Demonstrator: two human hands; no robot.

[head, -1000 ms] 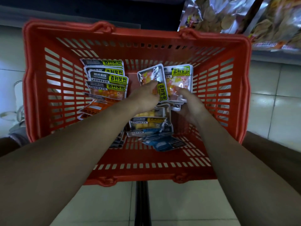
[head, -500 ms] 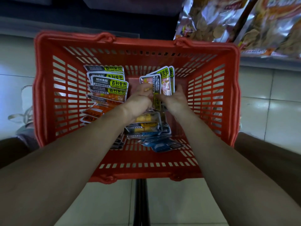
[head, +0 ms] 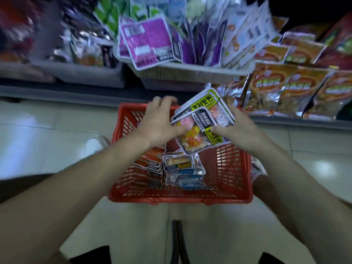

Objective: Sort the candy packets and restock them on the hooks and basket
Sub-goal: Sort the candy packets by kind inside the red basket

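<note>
- My right hand (head: 242, 128) is the working grip. The thumb presses onto the front of the candy packets (head: 202, 122) and the fingers wrap behind the bundle's right edge.
- My left hand (head: 160, 124) rests its thumb against the bundle's left edge, with the other fingers spread toward the far rim. I cannot tell whether it pinches the packets or only steadies them.
- The candy packets form a fanned bundle between the two hands, held in the air above the far half of the red basket (head: 181, 200). The long axis runs away from me and leans toward the far right corner. The yellow-green headers on the rear packets point at the shelf.
- Loose packets (head: 179, 166) lie piled on the red basket's floor, from the centre toward its left wall.
- The shelf basket (head: 190, 74) stands beyond the far rim and higher up, with purple packets (head: 146, 40) upright in it.
- No hooks can be made out, as the upper shelf is blurred.
- In my judgement the coming move goes forward and upward. The right hand carries and the left is free to peel off one packet.
</note>
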